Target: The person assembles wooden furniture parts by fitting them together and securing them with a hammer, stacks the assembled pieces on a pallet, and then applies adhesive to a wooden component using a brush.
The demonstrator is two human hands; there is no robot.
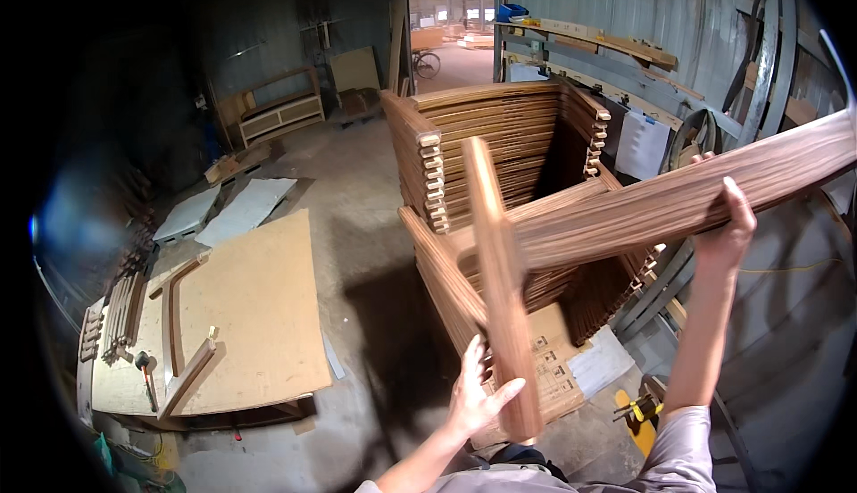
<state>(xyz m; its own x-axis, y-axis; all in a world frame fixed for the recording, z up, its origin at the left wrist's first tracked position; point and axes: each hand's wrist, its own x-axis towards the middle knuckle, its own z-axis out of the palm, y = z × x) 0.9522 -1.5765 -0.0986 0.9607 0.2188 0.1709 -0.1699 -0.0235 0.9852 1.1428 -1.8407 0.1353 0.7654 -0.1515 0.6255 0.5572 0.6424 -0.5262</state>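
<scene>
A black-headed hammer (148,386) lies on the bench (259,314) at eight o'clock; a bicycle (428,66) stands at twelve, a blue container (511,12) at one.

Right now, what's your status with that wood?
Left hand at lower end of post. Right hand gripping board. Stacked frames close beyond; contact unclear.

The long wooden board (625,207) is running off the right edge while covering part of the right hand (728,236). The wooden crosspiece (504,288) is hiding some of the stacked frames (500,132).
</scene>
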